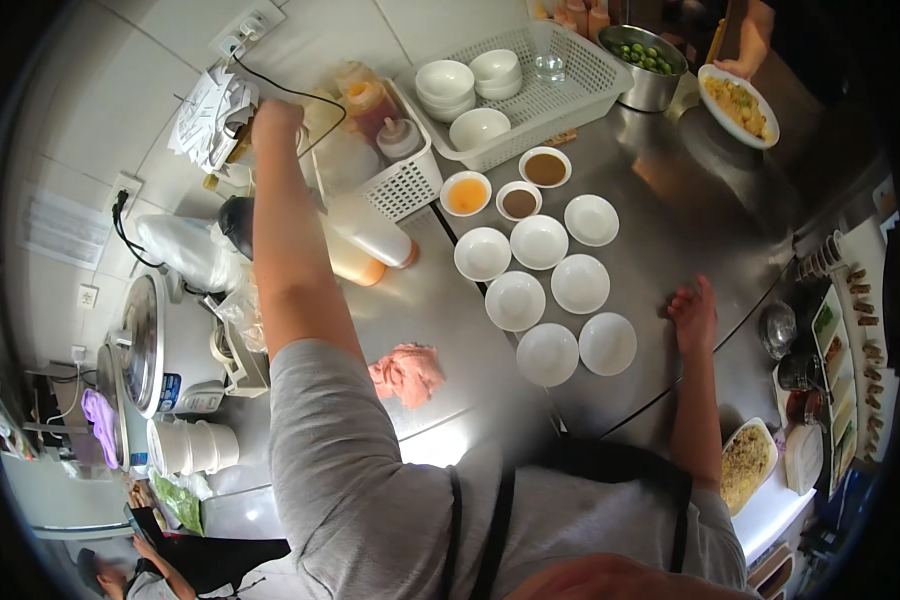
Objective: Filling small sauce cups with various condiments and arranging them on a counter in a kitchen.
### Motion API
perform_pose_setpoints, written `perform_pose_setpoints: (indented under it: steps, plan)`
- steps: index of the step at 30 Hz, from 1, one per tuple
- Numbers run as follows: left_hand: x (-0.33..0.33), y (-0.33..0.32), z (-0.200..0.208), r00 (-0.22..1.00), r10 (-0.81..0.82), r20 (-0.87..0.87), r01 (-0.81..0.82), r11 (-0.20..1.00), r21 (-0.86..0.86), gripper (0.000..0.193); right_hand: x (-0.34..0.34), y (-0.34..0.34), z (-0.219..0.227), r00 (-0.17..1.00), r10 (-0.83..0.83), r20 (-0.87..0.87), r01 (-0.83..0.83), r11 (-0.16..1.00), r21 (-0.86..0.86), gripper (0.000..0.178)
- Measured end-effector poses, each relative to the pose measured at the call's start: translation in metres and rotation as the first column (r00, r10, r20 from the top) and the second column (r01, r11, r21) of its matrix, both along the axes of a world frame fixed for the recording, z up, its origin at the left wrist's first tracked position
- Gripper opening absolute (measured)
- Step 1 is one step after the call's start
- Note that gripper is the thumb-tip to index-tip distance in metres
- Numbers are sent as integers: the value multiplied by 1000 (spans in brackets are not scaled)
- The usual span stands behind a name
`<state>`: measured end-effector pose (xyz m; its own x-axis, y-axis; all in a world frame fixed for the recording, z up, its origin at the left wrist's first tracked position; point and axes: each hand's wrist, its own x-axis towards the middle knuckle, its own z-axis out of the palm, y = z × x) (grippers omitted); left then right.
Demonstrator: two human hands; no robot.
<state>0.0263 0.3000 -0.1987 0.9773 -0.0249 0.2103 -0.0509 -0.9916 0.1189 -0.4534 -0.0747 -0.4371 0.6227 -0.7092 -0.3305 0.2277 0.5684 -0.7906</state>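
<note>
**Fingers up at the paper stack, other hand flat on counter**

Fingers of our left hand (275, 118) curl at the paper stack (210, 118) on the wall; closed or pinching, we cannot tell. Sauce bottles (370, 105) sit just right of those fingers. Our right hand (694, 315) rests on the steel counter (660, 200), fingers narrow, holding nothing, white bowls (548, 290) just left of them. We'd judge: brace on the right, keep the left elbow clear of the bottles.
</note>
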Motion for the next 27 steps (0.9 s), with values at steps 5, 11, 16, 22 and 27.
perform_pose_setpoints:
  steps: [5, 11, 16, 22, 27]
  plan:
    - [39, 6, -68, 984, -70, 161, 64, 997, 43, 37, 1, 1, -2, 1000, -15, -16, 14, 998, -66, 36]
    - [44, 3, -65, 991, -121, -55, 123, 992, 40, 42, 8, 6, 7, 999, -34, -27, 32, 996, -79, 35]
    - [-39, -14, 51, 995, -93, -40, 93, 996, 7, 45, 4, 7, 13, 984, 22, -179, -44, 992, -119, 30]
    - [-148, -21, 122, 879, -281, 384, 409, 858, -309, 40, 56, 43, 82, 905, 393, -164, -406, 681, -609, 30]
    - [-205, -65, 96, 775, -577, 257, 592, 520, -616, 41, 110, 109, 186, 931, 318, -178, -199, 36, -979, 57]
